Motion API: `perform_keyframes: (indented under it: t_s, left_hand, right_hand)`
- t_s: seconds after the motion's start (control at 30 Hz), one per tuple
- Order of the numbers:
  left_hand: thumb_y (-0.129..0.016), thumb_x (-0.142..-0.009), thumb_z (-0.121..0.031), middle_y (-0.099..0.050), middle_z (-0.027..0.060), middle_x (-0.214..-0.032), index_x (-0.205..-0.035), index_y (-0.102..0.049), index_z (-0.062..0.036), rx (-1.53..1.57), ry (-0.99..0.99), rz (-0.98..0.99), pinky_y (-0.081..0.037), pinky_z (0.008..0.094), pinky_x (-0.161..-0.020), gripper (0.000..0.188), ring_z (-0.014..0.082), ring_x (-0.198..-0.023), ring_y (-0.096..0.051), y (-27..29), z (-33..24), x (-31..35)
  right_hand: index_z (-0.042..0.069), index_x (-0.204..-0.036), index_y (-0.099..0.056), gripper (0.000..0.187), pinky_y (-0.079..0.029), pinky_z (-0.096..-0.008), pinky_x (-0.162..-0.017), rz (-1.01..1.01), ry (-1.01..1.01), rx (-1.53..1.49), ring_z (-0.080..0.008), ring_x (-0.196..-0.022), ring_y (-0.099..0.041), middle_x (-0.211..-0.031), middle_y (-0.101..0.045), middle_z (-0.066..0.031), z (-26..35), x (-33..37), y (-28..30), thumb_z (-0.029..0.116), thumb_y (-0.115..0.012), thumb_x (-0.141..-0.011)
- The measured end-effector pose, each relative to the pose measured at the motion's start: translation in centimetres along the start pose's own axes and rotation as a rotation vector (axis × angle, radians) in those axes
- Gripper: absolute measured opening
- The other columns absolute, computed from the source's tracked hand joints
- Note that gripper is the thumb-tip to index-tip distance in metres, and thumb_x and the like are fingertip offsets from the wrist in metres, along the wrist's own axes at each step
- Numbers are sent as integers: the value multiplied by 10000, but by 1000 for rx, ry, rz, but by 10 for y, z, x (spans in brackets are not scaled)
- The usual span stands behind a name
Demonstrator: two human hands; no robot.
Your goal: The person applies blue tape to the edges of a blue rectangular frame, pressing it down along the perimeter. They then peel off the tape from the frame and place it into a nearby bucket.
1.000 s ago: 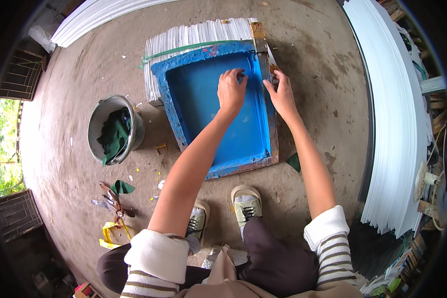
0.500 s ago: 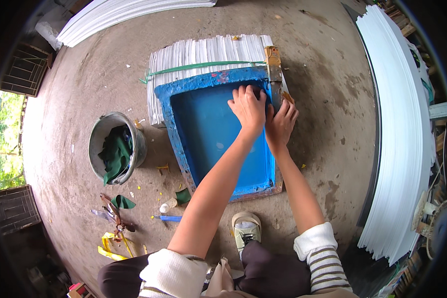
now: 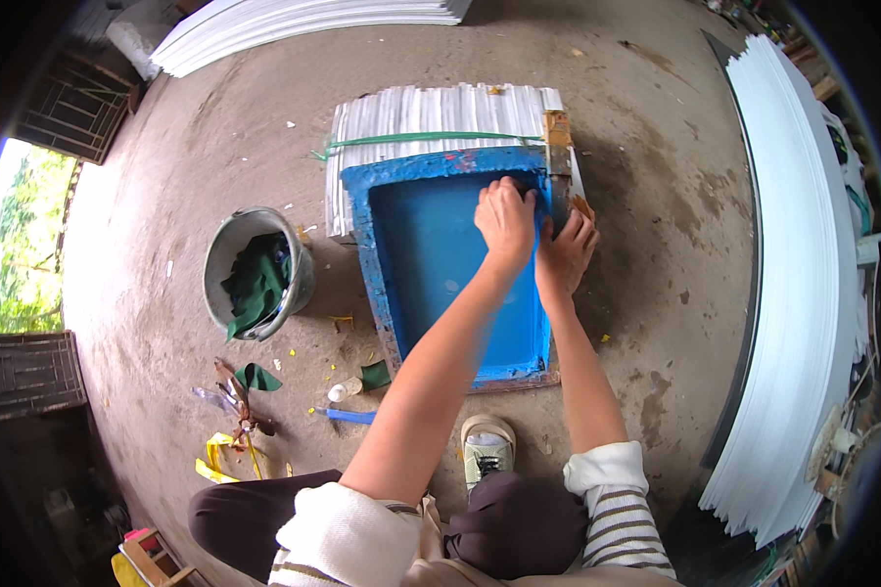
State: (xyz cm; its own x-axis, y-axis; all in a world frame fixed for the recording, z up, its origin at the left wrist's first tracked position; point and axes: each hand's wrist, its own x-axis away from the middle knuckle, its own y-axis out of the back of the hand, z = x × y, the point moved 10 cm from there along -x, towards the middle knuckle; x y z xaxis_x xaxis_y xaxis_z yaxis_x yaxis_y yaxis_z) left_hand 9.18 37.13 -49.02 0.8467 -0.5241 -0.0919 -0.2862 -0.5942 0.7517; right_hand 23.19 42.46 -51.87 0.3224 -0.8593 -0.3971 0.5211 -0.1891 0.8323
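Observation:
A blue-smeared screen-printing frame [image 3: 364, 245] lies tilted against a stack of white sheets [image 3: 431, 108] bound with green strapping. Inside its upper right corner is my left hand [image 3: 507, 223], fingers curled and pressed down on the blue mesh [image 3: 431, 245]. Something dark shows by those fingertips, too hidden to name. My right hand [image 3: 566, 252] grips the right side of the frame, its thumb toward the inner edge and its fingers over the outside. Brown tape wraps a wooden piece [image 3: 556, 132] at the frame's upper right corner.
Left of the frame stands a grey bucket [image 3: 299, 279] holding dark green cloth [image 3: 256, 279]. A blue tool [image 3: 347, 416], a small bottle [image 3: 343, 390], green scraps and yellow strapping [image 3: 215, 460] lie on the concrete. White sheet stacks [image 3: 793, 293] line the right and far left.
The whole view has shifted, so the frame and bucket appear farther right. My left hand has slid slightly down along the frame's inner right edge; my right hand keeps its hold.

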Motion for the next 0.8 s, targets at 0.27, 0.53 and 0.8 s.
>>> perform_keyframes:
  t_s: [0.27,0.53,0.8]
  left_hand:
    - [-732,-738,-259,-657,104,-856,-804,-669,-58,-210,-74,-51,-474,407,-759,221,284,-875,-623,-9,-2,-5]
    - [-646,-762,-180,-649,89,-796,-732,-659,-62,-327,-67,37,-442,390,-772,122,250,-844,-606,-21,-15,-13]
    - [-620,-743,-207,-655,207,-866,-798,-641,37,-87,26,55,-517,450,-720,251,375,-817,-645,-17,-8,-11]
  right_hand:
    - [8,-1223,-430,454,-431,-458,-903,-32,46,-63,-344,-1080,-450,-1153,-452,-158,7,3,4,367,-460,-947]
    - [-19,-1213,-431,475,-446,-441,-890,-76,84,-16,-347,-1041,-473,-1136,-462,-159,5,4,6,300,-576,-892]
    - [10,-1208,-423,445,-441,-468,-879,-77,49,-29,-355,-1052,-463,-1120,-451,-159,5,1,8,364,-476,-945]
